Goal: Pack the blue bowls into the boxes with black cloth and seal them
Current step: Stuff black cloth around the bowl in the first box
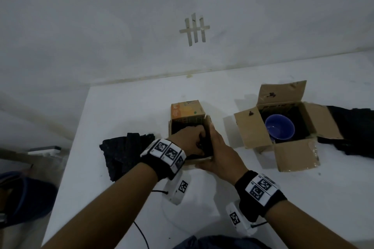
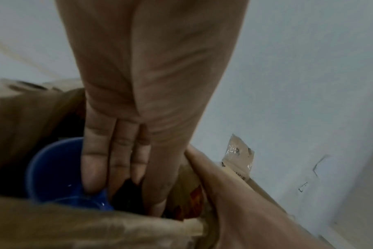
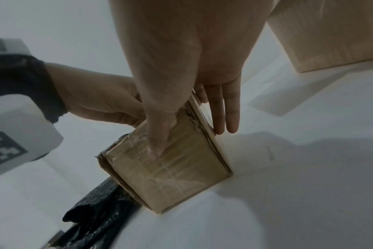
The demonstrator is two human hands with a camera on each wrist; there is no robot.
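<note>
A small cardboard box (image 1: 187, 116) stands mid-table with its top open. My left hand (image 1: 188, 139) reaches into it. In the left wrist view its straight fingers (image 2: 115, 160) press black cloth (image 2: 128, 193) down beside a blue bowl (image 2: 55, 173) inside the box. My right hand (image 1: 216, 147) grips the box's near right corner, with the thumb on the front face and the fingers (image 3: 228, 114) along the right side of the small box (image 3: 172, 182). A second blue bowl (image 1: 280, 129) sits in a larger open box (image 1: 293, 153) to the right.
One loose black cloth (image 1: 125, 153) lies left of the small box, and another black cloth (image 1: 354, 133) lies behind the larger box at the right edge. The table's left edge (image 1: 66, 147) is close. A white wall with taped strips (image 1: 194, 28) rises behind the table.
</note>
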